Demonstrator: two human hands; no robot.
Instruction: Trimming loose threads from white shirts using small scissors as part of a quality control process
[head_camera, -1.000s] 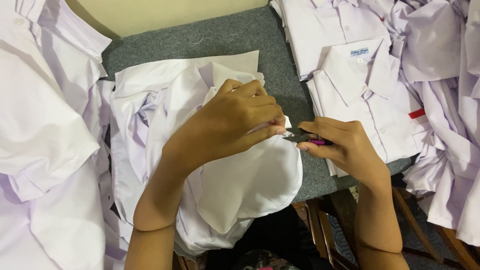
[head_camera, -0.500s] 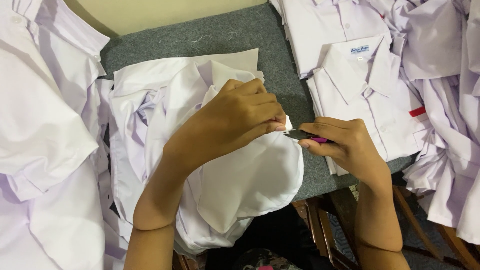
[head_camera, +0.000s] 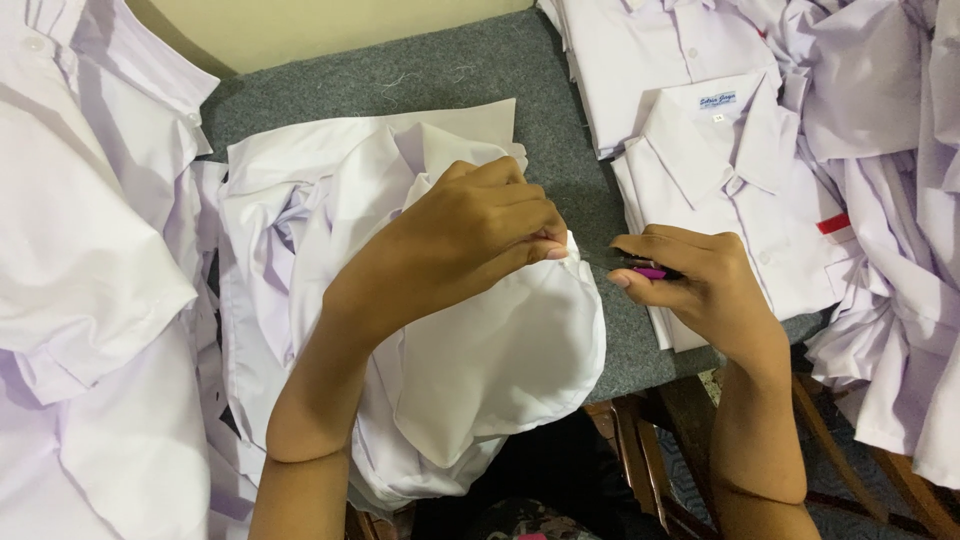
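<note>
A crumpled white shirt (head_camera: 480, 360) lies on the grey felt table (head_camera: 420, 75) in front of me. My left hand (head_camera: 470, 235) pinches a fold of its fabric at the right edge, fingers closed on the cloth. My right hand (head_camera: 690, 280) sits just to the right of it, a small gap apart. It is closed around a small cutting tool with a purple handle (head_camera: 645, 270), dark tip pointing toward the pinched fabric.
A folded white shirt with a collar label (head_camera: 740, 190) lies at the right, another (head_camera: 650, 50) behind it. Loose white shirts are heaped at far right (head_camera: 900, 200) and at left (head_camera: 90, 250). Wooden chair parts (head_camera: 640, 450) show below the table edge.
My right hand with the tool has drawn slightly rightward, away from the pinched fabric. The left hand keeps its hold on the shirt.
</note>
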